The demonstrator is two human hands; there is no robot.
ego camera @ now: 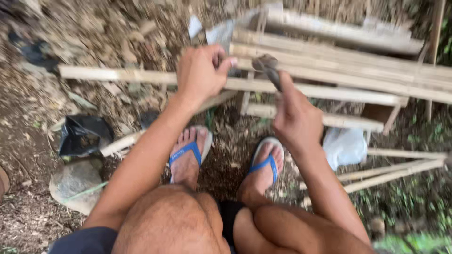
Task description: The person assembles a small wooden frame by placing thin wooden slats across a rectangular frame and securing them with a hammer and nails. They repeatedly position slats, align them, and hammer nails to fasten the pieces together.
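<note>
My left hand (202, 73) is closed around something small at a long bamboo slat (117, 75) of a flat bamboo frame (339, 61) lying on the ground; what the fingers pinch is hidden. My right hand (294, 117) grips the handle of a hammer, and the blurred hammer head (266, 63) is raised over the slats just right of my left thumb. I squat above the frame, with both feet in blue flip-flops (188, 150) on the dirt below my hands.
A black plastic bag (82, 134) and a grey stone (75, 181) lie at the left. A white plastic bag (346, 146) sits at the right beside loose bamboo poles (391, 171). Dry leaves and soil cover the ground.
</note>
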